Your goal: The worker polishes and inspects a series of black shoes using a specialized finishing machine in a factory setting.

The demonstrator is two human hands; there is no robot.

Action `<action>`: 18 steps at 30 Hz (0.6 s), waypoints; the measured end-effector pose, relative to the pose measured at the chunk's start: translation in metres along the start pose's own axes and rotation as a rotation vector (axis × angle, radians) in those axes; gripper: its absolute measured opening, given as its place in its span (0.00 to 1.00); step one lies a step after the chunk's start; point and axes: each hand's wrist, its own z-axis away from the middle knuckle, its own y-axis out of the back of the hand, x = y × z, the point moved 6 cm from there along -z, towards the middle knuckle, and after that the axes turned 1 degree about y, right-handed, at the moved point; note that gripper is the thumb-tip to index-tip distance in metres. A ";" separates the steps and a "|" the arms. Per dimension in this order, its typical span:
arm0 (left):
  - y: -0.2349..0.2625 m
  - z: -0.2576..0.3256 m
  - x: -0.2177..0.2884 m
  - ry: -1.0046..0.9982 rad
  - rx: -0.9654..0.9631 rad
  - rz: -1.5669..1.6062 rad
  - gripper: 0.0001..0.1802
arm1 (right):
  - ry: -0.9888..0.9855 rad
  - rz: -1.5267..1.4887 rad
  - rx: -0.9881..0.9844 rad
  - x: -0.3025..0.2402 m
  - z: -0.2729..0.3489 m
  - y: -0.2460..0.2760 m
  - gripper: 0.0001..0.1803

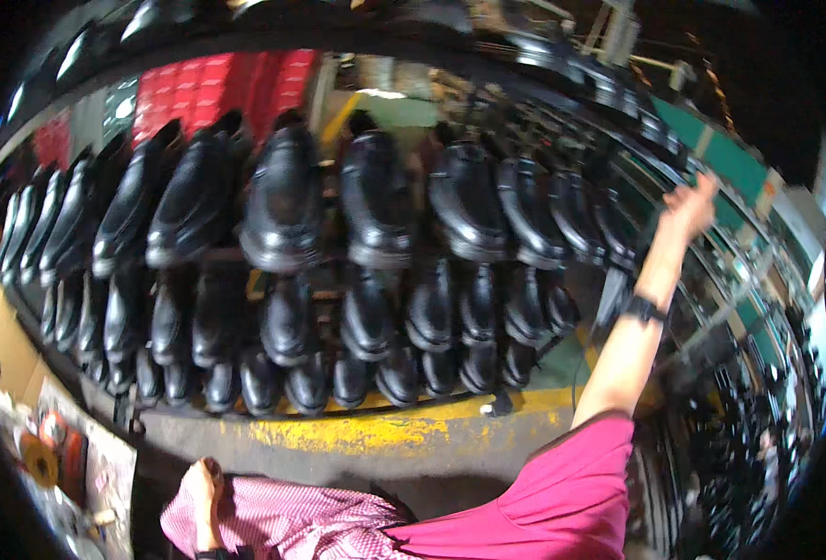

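My right hand (691,210) is raised at the right end of a shoe rack, the arm stretched forward. Its fingers are smeared by motion, so whether they grip anything cannot be made out. It is nearest the rack's end and the row of black shoes (576,217) there. Down at the lower left, my left hand (205,490) is beside the pink patterned cloth (291,509) over my lap. Its fingers are curled in, and anything inside them is hidden. Ahead, glossy black shoes (284,196) hang toes down in several tiers.
A dark upper shelf (338,42) with more shoes crosses above. Red stacked boxes (208,89) stand behind. Further racks of shoes (739,448) fill the right side. At lower left is a worktable (114,476) with a yellow roll (40,459). A yellow line (357,431) marks the floor.
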 end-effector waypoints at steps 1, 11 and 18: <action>0.012 0.003 0.008 0.004 -0.018 -0.006 0.10 | 0.069 -0.130 0.015 -0.009 0.038 0.003 0.21; 0.057 0.042 -0.093 0.316 0.376 1.108 0.12 | -1.001 -0.197 -1.574 -0.002 0.618 0.064 0.19; 0.106 0.125 -0.157 0.411 0.599 0.649 0.09 | -1.336 -0.082 -2.117 -0.033 0.828 0.142 0.12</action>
